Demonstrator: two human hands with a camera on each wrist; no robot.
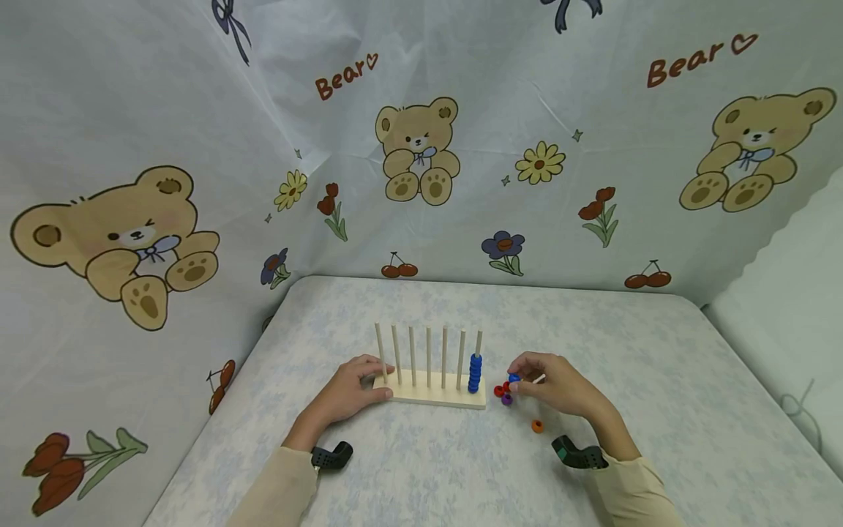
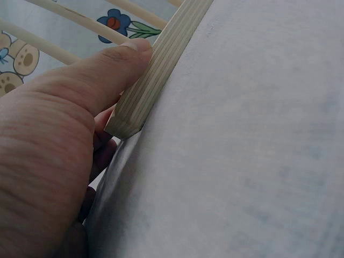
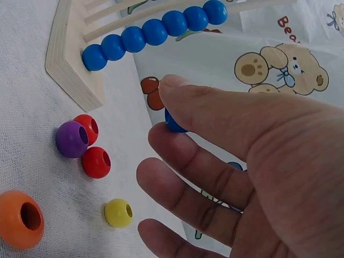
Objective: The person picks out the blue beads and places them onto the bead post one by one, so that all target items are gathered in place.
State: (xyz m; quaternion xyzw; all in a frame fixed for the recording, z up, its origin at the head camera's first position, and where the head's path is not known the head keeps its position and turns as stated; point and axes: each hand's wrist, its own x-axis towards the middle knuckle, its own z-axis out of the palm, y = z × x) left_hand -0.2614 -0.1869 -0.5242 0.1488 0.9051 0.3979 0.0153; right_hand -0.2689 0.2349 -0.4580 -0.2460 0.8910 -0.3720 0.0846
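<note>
A pale wooden peg stand (image 1: pixel 428 397) with several upright pegs stands on the table. Several blue beads (image 1: pixel 475 375) are stacked on its rightmost peg. My left hand (image 1: pixel 356 388) grips the stand's left end, its thumb on the front edge. Right of the stand, my right hand (image 1: pixel 553 382) pinches one blue bead (image 3: pixel 173 123) between thumb and index finger, above the table. Loose on the table near that hand are two red beads (image 3: pixel 97 162), a purple bead (image 3: pixel 70 140), an orange bead (image 1: pixel 537 426) and a yellow bead (image 3: pixel 118 213). The fingers partly hide the pinched bead.
The table (image 1: pixel 435 468) has a pale mottled cover. Behind it hangs a white cloth (image 1: pixel 487 88) printed with bears and flowers. Each wrist wears a black device (image 1: pixel 333 456). A thin cable (image 1: pixel 800 406) lies at the far right.
</note>
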